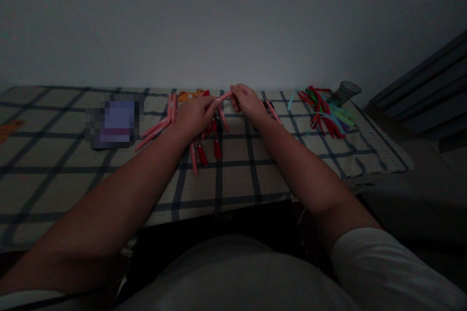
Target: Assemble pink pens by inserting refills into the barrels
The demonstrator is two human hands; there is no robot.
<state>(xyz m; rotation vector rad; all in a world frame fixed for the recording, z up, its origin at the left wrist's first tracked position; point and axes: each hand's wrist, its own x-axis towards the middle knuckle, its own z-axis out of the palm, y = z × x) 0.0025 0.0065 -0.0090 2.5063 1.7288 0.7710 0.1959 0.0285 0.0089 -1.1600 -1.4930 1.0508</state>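
A slim pink pen (224, 96) slants up to the right between my hands above the table. My left hand (193, 114) is closed around its lower left end. At the upper right end, the fingers of my right hand (246, 99) pinch the tip. More pink pens (171, 107) lie to the left of my left hand, some at an angle. Below and beside that hand are red pieces like caps (218, 149) and another pink pen (193, 159), partly covered by the hand. Further pink and black pieces (273, 112) show behind my right wrist.
A checked cloth (237, 175) covers the table, which meets a plain wall. A blurred-out phone-like device (118, 121) lies left. On the right are a heap of red, green and blue strips (326, 114) and a tipped cup (345, 91). An orange bear picture (189, 95) lies behind my left hand.
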